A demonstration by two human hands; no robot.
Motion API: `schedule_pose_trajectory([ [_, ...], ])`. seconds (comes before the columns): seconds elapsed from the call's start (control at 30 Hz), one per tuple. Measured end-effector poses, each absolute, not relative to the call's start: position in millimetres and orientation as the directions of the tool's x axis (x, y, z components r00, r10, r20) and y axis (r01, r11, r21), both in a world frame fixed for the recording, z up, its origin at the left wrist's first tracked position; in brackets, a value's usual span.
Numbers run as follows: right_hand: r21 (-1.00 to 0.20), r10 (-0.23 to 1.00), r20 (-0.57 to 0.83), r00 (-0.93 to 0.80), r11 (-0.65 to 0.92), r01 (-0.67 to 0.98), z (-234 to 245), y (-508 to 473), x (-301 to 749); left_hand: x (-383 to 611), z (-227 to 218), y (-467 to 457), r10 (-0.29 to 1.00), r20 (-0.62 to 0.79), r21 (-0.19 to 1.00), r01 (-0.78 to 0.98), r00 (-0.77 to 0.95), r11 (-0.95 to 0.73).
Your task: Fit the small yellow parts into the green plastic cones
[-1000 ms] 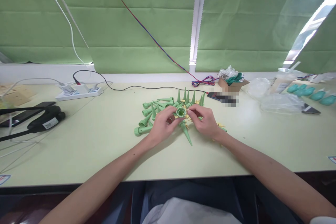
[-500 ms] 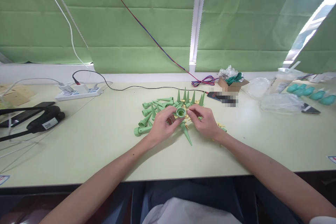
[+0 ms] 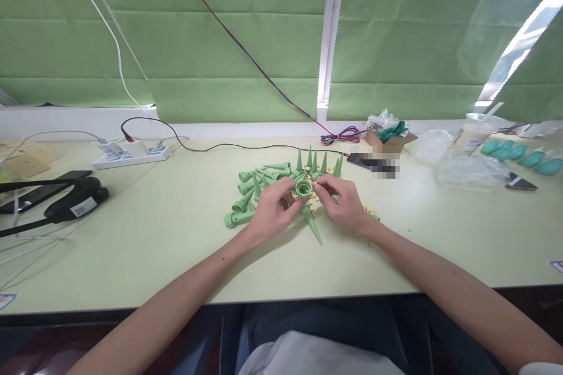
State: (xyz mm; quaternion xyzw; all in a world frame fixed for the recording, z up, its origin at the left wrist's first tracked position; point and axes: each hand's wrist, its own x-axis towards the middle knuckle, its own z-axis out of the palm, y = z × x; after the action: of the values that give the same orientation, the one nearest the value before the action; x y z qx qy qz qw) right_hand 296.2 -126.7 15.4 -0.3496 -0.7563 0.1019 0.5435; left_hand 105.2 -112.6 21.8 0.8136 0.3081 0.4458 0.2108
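My left hand (image 3: 271, 210) and my right hand (image 3: 342, 201) meet over the middle of the pale green table (image 3: 145, 246). Between their fingertips I hold a green plastic cone spike (image 3: 307, 206), its round open end facing me and its point aimed down toward the table. Both hands pinch the wide end from either side. Behind and to the left lies a pile of several similar green cones (image 3: 259, 184), some lying flat, some standing upright. Small yellowish bits (image 3: 368, 209) are scattered under my right hand.
A white power strip (image 3: 131, 154) with cables sits at back left, a black device (image 3: 73, 199) at far left. A phone (image 3: 372, 163), a small cardboard box (image 3: 389, 139), clear plastic bags (image 3: 470, 171) and teal pieces (image 3: 528, 157) lie at back right. Green blinds hang behind.
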Motion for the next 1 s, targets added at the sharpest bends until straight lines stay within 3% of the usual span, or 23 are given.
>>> schedule_pose_trajectory([
  [1.0, -0.539, 0.648, 0.745, -0.159, 0.725, 0.429, 13.4, -126.1, 297.5, 105.8, 19.0, -110.6, 0.727, 0.552, 0.657, 0.324, 0.407, -0.681],
])
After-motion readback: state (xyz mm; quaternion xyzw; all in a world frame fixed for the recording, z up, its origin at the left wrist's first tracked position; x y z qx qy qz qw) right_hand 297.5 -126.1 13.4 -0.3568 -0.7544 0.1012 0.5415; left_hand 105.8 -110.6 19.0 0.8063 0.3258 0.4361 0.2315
